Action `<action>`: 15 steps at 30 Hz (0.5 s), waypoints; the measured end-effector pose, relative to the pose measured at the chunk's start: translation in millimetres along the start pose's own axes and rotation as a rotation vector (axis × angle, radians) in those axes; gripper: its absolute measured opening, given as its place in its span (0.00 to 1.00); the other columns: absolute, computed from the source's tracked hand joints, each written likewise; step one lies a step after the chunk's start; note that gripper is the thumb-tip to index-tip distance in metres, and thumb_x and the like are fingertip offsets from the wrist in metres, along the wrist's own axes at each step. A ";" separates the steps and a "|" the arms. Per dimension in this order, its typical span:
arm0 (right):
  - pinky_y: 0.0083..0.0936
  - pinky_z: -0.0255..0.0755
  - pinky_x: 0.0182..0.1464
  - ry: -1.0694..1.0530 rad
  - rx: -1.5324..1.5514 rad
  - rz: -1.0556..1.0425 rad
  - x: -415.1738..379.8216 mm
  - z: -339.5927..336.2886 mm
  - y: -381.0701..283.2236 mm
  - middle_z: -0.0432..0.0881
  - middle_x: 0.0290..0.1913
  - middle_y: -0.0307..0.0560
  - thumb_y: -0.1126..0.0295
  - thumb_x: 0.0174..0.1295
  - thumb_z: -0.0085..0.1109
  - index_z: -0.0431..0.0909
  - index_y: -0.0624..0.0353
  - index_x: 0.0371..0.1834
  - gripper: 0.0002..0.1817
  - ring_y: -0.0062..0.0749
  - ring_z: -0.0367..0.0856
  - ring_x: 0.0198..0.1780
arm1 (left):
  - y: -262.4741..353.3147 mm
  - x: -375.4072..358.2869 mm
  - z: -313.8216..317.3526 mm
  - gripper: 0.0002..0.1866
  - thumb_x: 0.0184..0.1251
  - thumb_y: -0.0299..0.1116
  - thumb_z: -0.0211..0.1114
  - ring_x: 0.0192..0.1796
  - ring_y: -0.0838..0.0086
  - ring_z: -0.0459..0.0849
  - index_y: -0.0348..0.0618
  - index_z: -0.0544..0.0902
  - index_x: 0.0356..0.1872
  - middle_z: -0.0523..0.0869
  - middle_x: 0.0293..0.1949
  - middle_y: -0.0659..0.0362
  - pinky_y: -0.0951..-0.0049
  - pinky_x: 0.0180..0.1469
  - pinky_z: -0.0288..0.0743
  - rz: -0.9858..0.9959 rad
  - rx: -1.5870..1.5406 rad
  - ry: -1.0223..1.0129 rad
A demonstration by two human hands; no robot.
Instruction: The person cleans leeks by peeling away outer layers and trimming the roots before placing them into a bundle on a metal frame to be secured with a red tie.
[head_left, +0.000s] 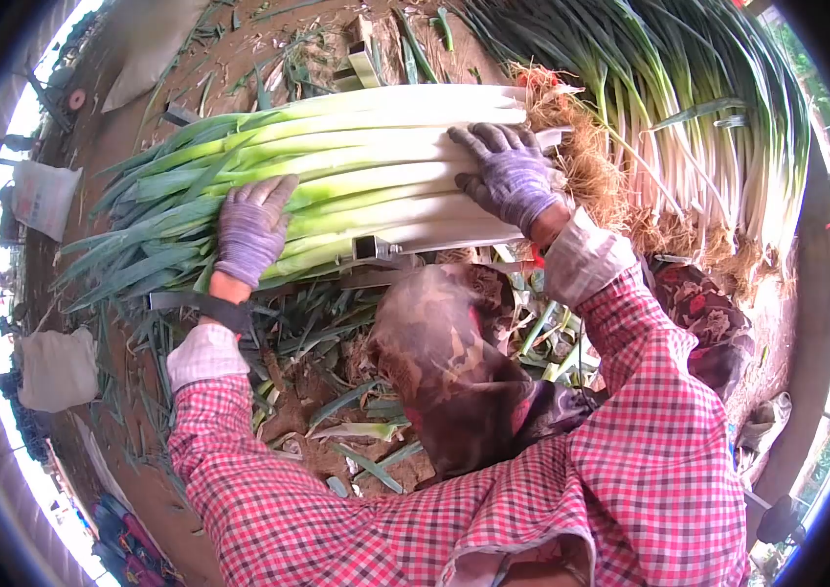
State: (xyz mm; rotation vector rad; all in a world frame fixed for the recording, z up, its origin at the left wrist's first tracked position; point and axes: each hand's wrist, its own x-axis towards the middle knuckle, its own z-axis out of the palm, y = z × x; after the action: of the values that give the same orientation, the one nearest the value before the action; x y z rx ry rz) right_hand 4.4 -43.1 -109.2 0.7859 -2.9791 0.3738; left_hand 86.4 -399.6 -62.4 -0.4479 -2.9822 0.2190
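A broad row of leeks (366,181) lies side by side on a low metal rack, green leaves to the left and white stalks to the right. My left hand (253,230), in a purple-grey glove, rests on the leaves near the front, its fingers stretched out. The matching glove covers my right hand (511,176), which lies with spread fingers across the white stalks, close to the tangled roots (596,171). Neither hand is wrapped around a stalk. Metal rack posts (371,248) show at the row's front and back edges; the leeks hide most of the rack.
A large pile of leeks (689,117) lies at the back right, roots toward me. Cut leaves (366,470) litter the soil around my camouflage-covered knee (434,342). White sacks (48,196) are on the left, and a curved rail (806,323) runs along the right.
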 end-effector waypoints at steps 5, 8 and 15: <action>0.54 0.45 0.71 0.003 -0.007 -0.041 -1.5 -2.0 1.1 0.66 0.68 0.49 0.48 0.60 0.54 0.60 0.38 0.71 0.34 0.46 0.59 0.71 | 1.1 28.8 -50.7 0.28 0.64 0.50 0.60 0.70 0.63 0.65 0.56 0.72 0.65 0.66 0.69 0.57 0.52 0.74 0.48 0.019 0.012 0.069; 0.52 0.48 0.70 0.032 -0.034 -0.069 1.4 0.6 3.4 0.66 0.67 0.48 0.47 0.59 0.55 0.61 0.38 0.70 0.34 0.46 0.61 0.70 | -18.5 44.2 -21.4 0.29 0.67 0.52 0.56 0.70 0.65 0.65 0.58 0.68 0.68 0.66 0.69 0.57 0.48 0.74 0.45 -0.074 0.184 -0.040; 0.46 0.50 0.70 0.061 -0.031 -0.104 2.5 1.0 7.0 0.68 0.66 0.47 0.45 0.57 0.56 0.64 0.38 0.69 0.35 0.44 0.63 0.68 | -6.3 36.8 6.9 0.27 0.68 0.52 0.53 0.66 0.58 0.68 0.59 0.70 0.66 0.72 0.64 0.53 0.49 0.70 0.53 -0.122 0.113 0.037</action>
State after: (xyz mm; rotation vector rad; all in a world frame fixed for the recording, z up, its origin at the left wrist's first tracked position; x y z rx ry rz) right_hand -1.2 -38.7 -111.4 0.9053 -2.8662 0.3400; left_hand 48.7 -395.4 -64.7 -0.2544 -2.9291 0.3608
